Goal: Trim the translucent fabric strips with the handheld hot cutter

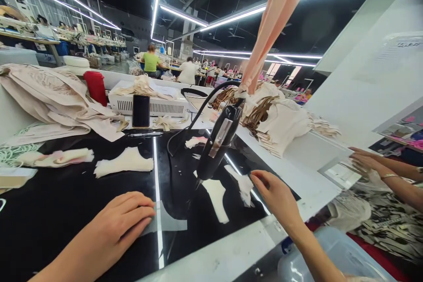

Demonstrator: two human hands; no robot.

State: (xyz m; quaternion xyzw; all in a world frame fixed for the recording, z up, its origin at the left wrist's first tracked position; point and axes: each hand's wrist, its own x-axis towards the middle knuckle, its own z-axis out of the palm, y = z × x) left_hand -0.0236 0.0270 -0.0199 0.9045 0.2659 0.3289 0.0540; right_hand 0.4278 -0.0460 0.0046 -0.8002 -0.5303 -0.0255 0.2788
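Observation:
My left hand (124,222) lies flat on the black tabletop, its fingers together over one end of a translucent curved piece (172,224). To the right, my right hand (272,194) is raised a little with thumb and fingertips pinched; what is between them, if anything, cannot be made out. Beside those fingertips lies a crumpled cream fabric piece (242,185). A black handheld tool (218,141) with a thin pointed tip hangs between my hands over another cream cut piece (215,198). Farther left sits a stack of cream shaped pieces (124,161).
A peach fabric strip (267,31) and black cable (201,110) run to the tool. Behind stand a phone (141,111), a white vented box (165,105) and piled fabric (280,119). At right, another person's hands (370,161) rest near a blue plastic bin (330,255).

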